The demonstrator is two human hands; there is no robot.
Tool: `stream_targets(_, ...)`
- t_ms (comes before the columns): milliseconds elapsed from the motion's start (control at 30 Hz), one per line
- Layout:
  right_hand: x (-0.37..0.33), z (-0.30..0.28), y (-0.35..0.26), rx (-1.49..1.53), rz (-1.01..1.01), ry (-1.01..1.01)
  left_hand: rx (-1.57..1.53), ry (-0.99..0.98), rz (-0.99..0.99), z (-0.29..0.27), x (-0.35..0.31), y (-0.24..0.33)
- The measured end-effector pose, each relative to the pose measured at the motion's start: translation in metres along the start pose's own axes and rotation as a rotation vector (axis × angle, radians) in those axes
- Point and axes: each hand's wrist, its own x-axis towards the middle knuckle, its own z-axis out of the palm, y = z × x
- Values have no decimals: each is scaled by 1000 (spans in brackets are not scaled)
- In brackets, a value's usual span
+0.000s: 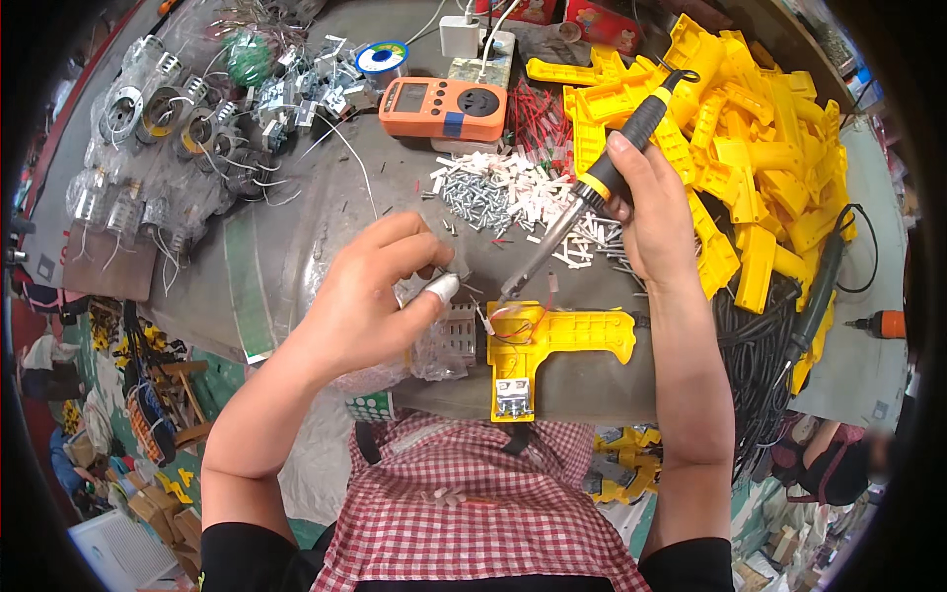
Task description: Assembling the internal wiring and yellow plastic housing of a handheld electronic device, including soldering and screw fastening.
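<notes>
My right hand (651, 197) grips a soldering iron (552, 237) by its black and yellow handle. The iron's metal shaft slants down and left, its tip just above a yellow pistol-shaped housing half (572, 331). Thin red and dark wires (518, 331) lie in that housing, and a silver metal part (514, 397) sits at its near end. Left of the housing, a perforated metal cylinder (460, 331) lies in clear plastic wrap. Over the cylinder, my left hand (380, 286) is closed in a pinch, white wrapping on its thumb; what the fingertips hold is unclear.
Yellow housing halves (760, 158) are heaped at the right. Screws (478, 195) and white sleeves (533, 187) lie beyond my hands, below an orange meter (444, 109). A solder spool (382, 57), metal clips (306, 89) and wrapped motors (163, 109) stand left. Black cables (750, 370) hang right.
</notes>
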Motion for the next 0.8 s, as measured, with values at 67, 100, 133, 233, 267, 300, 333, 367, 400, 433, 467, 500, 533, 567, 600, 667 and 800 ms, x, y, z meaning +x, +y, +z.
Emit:
stream_targets(67, 1, 6, 1, 31, -9, -4, 7, -4, 8, -1, -4, -1)
stream_targets(100, 1, 9, 1, 44, -13, -26, 13, -10, 19, -1, -5, -1)
stream_targets(133, 1, 11, 1, 56, -16, -47, 13, -7, 18, -1, -6, -2)
stream_targets(233, 3, 12, 7, -32, -34, -32, 34, -21, 43, 1, -7, -4)
stream_targets(267, 3, 12, 6, -34, -35, -37, 50, -23, 50, 2, -7, -4)
stream_targets(300, 2, 11, 6, -30, -28, -25, 65, -25, 58, 3, -7, -4)
stream_targets(333, 1, 11, 6, -25, -19, -13, 65, -21, 55, 3, -7, -5)
stream_targets(367, 1, 11, 5, -31, -23, -8, 78, -12, 60, 4, -7, -5)
stream_targets(400, 2, 12, 5, -33, -22, -11, 91, -3, 65, 4, -7, -5)
stream_targets(433, 2, 12, 5, -22, -24, -15, 89, -2, 66, 4, -8, -5)
stream_targets(467, 2, 12, 5, -12, -26, -20, 89, 1, 56, 4, -8, -5)
stream_targets(500, 1, 12, 4, -14, -26, -19, 89, 4, 47, 5, -8, -5)
stream_targets(533, 1, 13, 3, -10, -38, -19, 88, 4, 47, 4, -8, -6)
stream_targets(567, 1, 14, 2, -7, -49, -18, 90, 13, 56, 4, -8, -7)
stream_targets(600, 1, 13, 2, -8, -49, -19, 92, 21, 65, 4, -8, -8)
stream_targets(667, 0, 12, 1, -33, -41, -8, 81, 12, 66, 6, -8, -9)
stream_targets(800, 0, 11, 1, -35, -42, -8, 77, 7, 61, 8, -8, -8)
